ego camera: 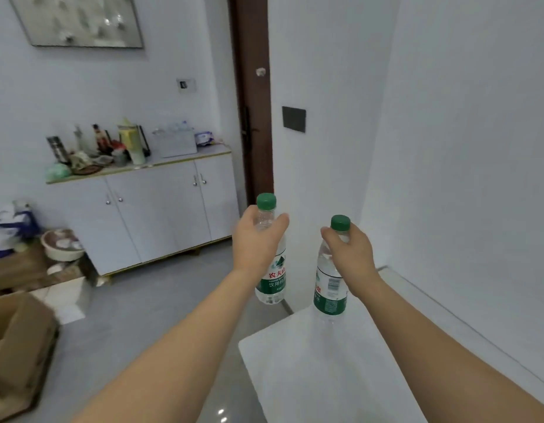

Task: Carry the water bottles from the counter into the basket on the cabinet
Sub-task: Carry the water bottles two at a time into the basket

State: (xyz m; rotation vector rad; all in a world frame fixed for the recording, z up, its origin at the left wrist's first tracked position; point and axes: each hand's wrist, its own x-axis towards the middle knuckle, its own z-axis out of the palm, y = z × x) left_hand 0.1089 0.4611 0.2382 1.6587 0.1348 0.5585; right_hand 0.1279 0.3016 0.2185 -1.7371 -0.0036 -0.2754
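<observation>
My left hand (257,239) grips the neck of a clear water bottle (272,279) with a green cap and green label, held upright in the air past the counter's edge. My right hand (351,248) grips a second green-capped water bottle (330,288) just below its cap; its base is at the white counter (310,367), and I cannot tell whether it touches. Across the room a white basket (179,143) stands on the white cabinet (161,209), with bottle tops showing above its rim.
The cabinet top holds a thermos, jars, a green bag and a wipes pack. A brown door (252,96) is right of it. Cardboard boxes (17,346) and a bowl (61,244) sit on the grey floor at left. White walls close in on the right.
</observation>
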